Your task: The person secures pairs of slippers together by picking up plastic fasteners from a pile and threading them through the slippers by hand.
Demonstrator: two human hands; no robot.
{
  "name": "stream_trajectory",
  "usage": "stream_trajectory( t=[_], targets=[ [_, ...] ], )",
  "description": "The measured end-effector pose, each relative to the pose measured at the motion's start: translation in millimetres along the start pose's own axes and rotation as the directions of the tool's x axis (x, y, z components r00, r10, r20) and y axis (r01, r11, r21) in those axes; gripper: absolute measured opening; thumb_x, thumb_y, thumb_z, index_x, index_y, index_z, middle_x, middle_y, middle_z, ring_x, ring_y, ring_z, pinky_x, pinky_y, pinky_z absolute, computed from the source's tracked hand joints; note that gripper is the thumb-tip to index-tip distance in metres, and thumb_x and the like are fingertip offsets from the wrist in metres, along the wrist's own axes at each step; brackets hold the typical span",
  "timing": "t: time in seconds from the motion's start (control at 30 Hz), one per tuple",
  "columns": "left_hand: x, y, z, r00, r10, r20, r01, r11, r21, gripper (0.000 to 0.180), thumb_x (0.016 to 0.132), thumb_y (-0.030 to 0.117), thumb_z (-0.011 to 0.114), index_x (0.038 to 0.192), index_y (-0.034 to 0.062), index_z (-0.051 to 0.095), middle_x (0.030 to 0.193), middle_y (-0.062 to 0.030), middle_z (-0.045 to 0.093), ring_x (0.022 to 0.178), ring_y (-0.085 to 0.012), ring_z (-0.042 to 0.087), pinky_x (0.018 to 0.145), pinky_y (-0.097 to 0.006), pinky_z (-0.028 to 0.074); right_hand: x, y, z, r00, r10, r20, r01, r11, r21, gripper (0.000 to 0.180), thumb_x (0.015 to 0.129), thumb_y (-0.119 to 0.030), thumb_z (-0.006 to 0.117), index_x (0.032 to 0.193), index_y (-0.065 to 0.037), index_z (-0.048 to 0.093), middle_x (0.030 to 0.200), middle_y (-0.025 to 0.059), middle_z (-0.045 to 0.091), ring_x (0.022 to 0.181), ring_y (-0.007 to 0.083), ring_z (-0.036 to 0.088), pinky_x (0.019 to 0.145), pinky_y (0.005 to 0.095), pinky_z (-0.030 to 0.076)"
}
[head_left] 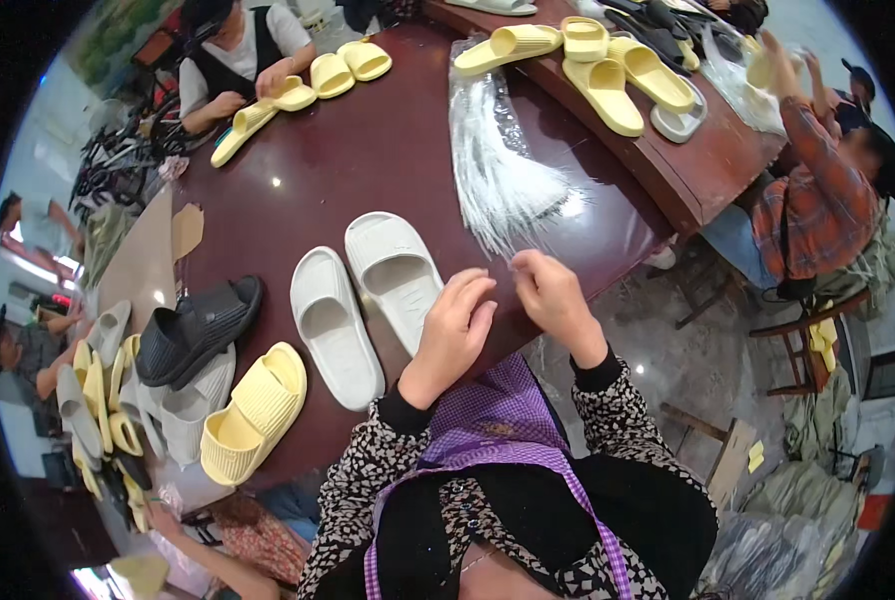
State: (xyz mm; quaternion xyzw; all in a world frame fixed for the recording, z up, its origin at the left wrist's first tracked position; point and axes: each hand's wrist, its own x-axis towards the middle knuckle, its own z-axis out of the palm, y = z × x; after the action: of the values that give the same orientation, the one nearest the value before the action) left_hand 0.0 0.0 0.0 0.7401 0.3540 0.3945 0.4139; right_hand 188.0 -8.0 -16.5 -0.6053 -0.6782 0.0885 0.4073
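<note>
Both hands meet at the table's near edge. The left hand [455,325] rests on the heel of the right-hand white slide [396,275], fingers curled down onto it. The right hand [551,298] sits just beside it at three o'clock, thumb and forefinger pinched together on what is probably a thin clear plastic tie; the strand is too fine to make out for sure. The second white slide [334,325] lies at nine o'clock of the first, side by side and nearly touching it.

To do this step well, I judge the left hand should keep the slide pinned flat so it cannot skate on the polished wood, while the right draws out one strand only and works close to the strap.

The tie bundle [503,170] lies at twelve o'clock of the hands, a sheaf of white strands in a crinkled clear sleeve, fanning out toward the person. The slides are moulded foam, matte, thick-soled, with a broad single strap and rounded toes. The table [368,160] is dark red-brown, glossy, with a curved edge.

At nine o'clock sit a ribbed black slide [198,330] and a ribbed yellow slide [253,412] on a heap of grey and yellow ones. At one o'clock, far off, more yellow slides [608,75] lie on a second table. Other people work at eleven and two o'clock.
</note>
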Motion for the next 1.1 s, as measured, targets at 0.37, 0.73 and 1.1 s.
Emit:
stream_trajectory(
  t=[0.37, 0.73, 1.1],
  targets=[
    [9, -27, 6, 0.962, 0.272, 0.03, -0.274, 0.958, 0.083, 0.017, 0.085, -0.003, 0.061, 0.101, -0.0009, 0.065, 0.101, -0.0158, 0.068, 0.092, -0.0319, 0.065, 0.082, -0.036, 0.051, -16, -38, -41, 0.966, 0.006, 0.257, -0.134, 0.867, 0.481, 0.018, 0.087, -0.007, 0.063, 0.102, 0.002, 0.059, 0.083, 0.0141, 0.065, 0.073, 0.0269, 0.064, 0.07, 0.0367, 0.051],
    [-30, -13, -23, 0.986, 0.01, -0.168, -0.05, 0.971, -0.234, 0.023, 0.099, 0.008, 0.053, 0.114, -0.0051, 0.064, 0.097, -0.0113, 0.071, 0.086, -0.0158, 0.066, 0.082, -0.027, 0.051, 54, 2, 33, 0.919, -0.28, 0.277, 0.325, 0.937, -0.132, 0.052, 0.086, -0.021, 0.066, 0.132, -0.005, 0.05, 0.127, 0.0121, 0.057, 0.12, 0.0288, 0.052, 0.1, 0.0436, 0.041],
    [-103, -11, -95, 0.9, -0.223, -0.375, -0.124, 0.695, -0.709, 0.022, 0.1, 0.013, 0.052, 0.112, -0.0018, 0.063, 0.071, -0.0102, 0.062, 0.069, -0.0193, 0.061, 0.074, -0.037, 0.053, 75, 45, 87, 0.954, -0.126, 0.27, 0.244, 0.853, -0.462, 0.047, 0.086, -0.023, 0.063, 0.13, -0.01, 0.052, 0.137, 0.0104, 0.053, 0.13, 0.0321, 0.045, 0.106, 0.0513, 0.033]
  ],
)
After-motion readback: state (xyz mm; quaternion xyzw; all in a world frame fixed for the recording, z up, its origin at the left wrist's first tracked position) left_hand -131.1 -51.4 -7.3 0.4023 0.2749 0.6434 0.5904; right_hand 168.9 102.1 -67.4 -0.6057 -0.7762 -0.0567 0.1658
